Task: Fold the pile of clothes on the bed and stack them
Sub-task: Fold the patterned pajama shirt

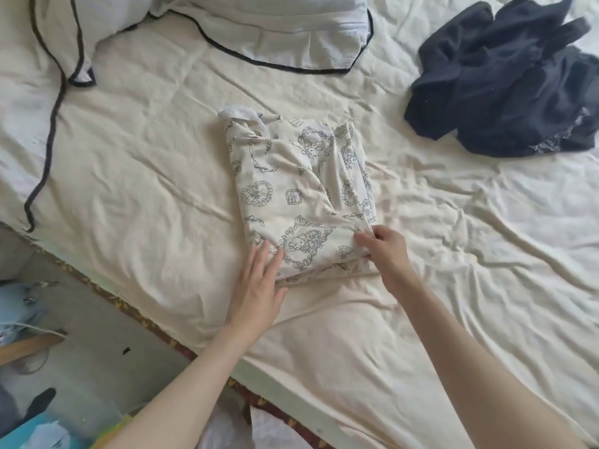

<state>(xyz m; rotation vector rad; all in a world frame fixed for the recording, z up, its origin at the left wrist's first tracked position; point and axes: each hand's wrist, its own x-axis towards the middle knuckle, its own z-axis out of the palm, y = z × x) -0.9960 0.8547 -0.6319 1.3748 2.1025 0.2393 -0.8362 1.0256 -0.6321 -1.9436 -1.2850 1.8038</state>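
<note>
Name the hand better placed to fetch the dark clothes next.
Right. The right hand pinches the printed garment's right edge, on the side of the dark clothes. The left hand lies flat at its near-left corner, farther off.

— What colour is the folded garment (298, 196)?
— Cream, printed with grey-blue line drawings: hearts, ribbons, cartoon cats.
— And the heap (505, 85) at the far right?
— Dark navy, nearly black.
— The bed sheet (146, 163)?
— Plain cream; the pillows (275, 30) are white with dark piping.
</note>
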